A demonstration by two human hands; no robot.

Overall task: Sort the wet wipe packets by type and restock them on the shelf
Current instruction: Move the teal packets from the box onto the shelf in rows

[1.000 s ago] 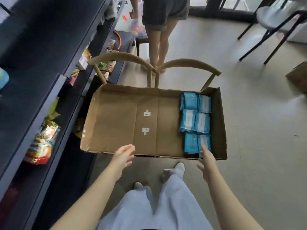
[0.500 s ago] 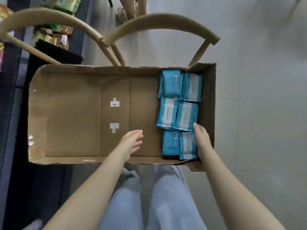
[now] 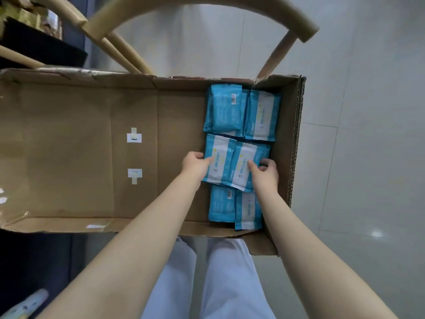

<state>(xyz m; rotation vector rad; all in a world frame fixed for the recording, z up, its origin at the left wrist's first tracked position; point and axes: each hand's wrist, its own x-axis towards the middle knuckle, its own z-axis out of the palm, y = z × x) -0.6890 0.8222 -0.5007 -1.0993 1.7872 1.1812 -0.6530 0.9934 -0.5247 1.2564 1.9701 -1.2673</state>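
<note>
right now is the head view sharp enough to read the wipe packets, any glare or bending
Head view: even, soft light, faint shadows in the cardboard box; a small glare spot on the floor tile; wide-angle bending curves the chair back and box edges; print on the wet wipe packets is too soft to read, though barcodes show; both hands, left hand, right hand, look reasonably sharp.

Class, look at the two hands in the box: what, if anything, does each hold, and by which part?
Both hands are on the middle pair of packets: left hand on its left edge, right hand on its right side. Whether either grips firmly cannot be told.
</note>
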